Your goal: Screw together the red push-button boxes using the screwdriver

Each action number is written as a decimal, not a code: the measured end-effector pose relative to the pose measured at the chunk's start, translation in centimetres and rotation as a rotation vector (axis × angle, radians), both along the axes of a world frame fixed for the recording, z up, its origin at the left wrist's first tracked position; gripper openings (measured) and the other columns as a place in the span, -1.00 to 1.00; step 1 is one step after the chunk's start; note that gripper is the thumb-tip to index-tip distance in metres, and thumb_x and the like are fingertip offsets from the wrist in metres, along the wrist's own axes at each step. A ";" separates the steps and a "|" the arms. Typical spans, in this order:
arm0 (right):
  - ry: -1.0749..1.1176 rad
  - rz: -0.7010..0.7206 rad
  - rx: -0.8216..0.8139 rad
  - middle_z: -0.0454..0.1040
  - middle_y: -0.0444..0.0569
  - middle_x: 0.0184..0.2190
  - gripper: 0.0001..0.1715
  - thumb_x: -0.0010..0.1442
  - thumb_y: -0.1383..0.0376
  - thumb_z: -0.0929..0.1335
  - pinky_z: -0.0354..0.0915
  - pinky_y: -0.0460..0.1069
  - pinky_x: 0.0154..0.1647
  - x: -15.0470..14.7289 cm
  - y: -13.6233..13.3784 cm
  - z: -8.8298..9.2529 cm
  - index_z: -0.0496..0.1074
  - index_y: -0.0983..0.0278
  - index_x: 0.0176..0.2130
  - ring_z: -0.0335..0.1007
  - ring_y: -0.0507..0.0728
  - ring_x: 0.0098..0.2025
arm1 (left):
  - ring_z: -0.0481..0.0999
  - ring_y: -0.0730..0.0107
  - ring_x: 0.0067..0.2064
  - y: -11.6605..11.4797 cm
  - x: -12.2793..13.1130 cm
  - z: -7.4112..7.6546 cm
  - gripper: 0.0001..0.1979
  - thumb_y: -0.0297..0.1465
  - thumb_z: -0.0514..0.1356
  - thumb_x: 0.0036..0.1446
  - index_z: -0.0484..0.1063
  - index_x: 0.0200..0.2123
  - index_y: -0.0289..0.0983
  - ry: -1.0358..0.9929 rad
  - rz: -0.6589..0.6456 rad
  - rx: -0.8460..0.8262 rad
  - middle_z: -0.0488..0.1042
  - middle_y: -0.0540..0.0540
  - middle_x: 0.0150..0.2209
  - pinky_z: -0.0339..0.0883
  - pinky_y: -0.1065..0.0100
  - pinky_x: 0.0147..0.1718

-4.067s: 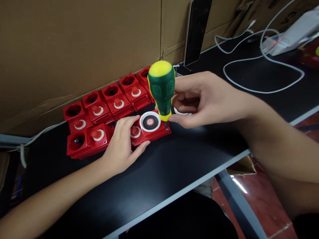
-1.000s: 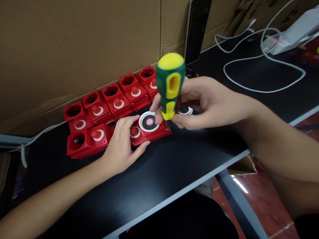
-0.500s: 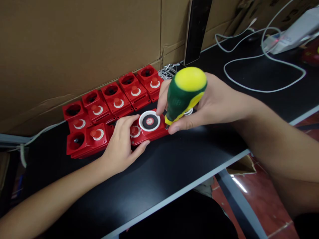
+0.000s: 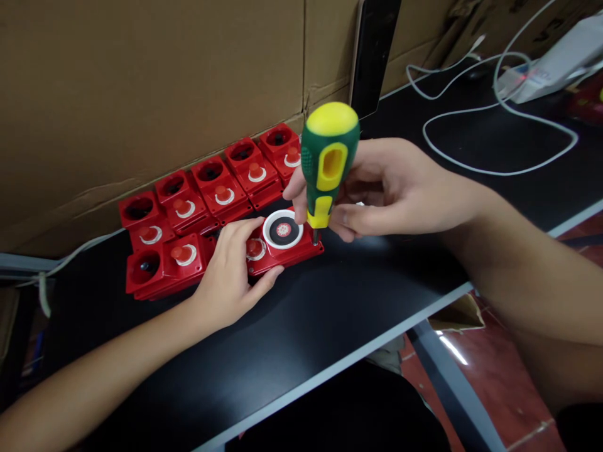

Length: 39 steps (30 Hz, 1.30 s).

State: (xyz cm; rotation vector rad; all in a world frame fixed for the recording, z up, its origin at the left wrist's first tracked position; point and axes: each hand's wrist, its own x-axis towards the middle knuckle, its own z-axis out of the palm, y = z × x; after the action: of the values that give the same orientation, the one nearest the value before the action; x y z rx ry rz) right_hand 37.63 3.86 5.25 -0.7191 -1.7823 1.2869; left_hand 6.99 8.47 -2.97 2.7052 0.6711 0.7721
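My right hand [image 4: 396,188] is closed round a green and yellow screwdriver [image 4: 327,163], which stands nearly upright with its tip at the right front corner of a red plastic box [image 4: 301,251]. That box carries a white ring with a black and red disc [image 4: 282,230]. My left hand [image 4: 230,273] grips the box's left part, thumb along its front edge and fingers on top.
Several more red boxes [image 4: 188,201] with red knobs stand in two rows behind and to the left, against a cardboard wall [image 4: 141,88]. A dark phone [image 4: 372,56] leans at the back. White cables [image 4: 494,113] lie on the black table [image 4: 306,326], whose front edge runs diagonally.
The screwdriver, tilted to the right half a second ago, is upright again on the box's corner. My left hand and the box have stayed in place.
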 end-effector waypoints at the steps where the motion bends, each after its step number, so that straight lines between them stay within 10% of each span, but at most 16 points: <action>1: -0.007 0.002 0.004 0.71 -0.09 -0.03 -0.68 0.32 0.45 0.54 0.51 -0.10 -0.23 0.0 0.1 -0.1 0.65 0.22 0.05 0.60 0.04 -0.19 | 0.53 -0.13 0.33 0.0 0.0 0.0 -0.31 -0.22 0.33 0.52 0.12 0.54 -0.16 0.003 0.000 0.002 0.45 -0.33 0.34 0.56 -0.12 0.29; 10: -0.171 -0.105 0.140 0.67 -0.08 -0.17 -0.65 0.22 0.16 0.72 0.57 0.00 -0.15 0.5 1.0 -0.7 0.68 0.22 -0.11 0.61 0.14 -0.13 | 0.54 -0.14 0.31 0.1 -0.1 0.1 -0.30 -0.22 0.33 0.52 0.11 0.54 -0.17 0.026 -0.001 0.028 0.45 -0.35 0.34 0.57 -0.15 0.27; 39: -0.029 -0.132 -0.012 0.70 -0.20 -0.18 -0.68 0.22 0.37 0.66 0.46 -0.04 -0.29 -0.5 -0.3 0.2 0.60 0.14 -0.10 0.58 0.05 -0.26 | 0.64 0.10 0.10 0.5 0.6 1.2 -0.45 -0.26 0.46 0.34 0.43 0.31 -0.11 -0.099 0.013 -0.081 0.59 -0.13 0.14 0.63 0.08 0.12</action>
State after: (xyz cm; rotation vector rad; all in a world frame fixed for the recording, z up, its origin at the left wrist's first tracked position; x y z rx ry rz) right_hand 37.15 3.55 5.50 -0.8511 -1.7211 1.2062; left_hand 7.63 8.99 -1.74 2.5739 0.6825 0.8572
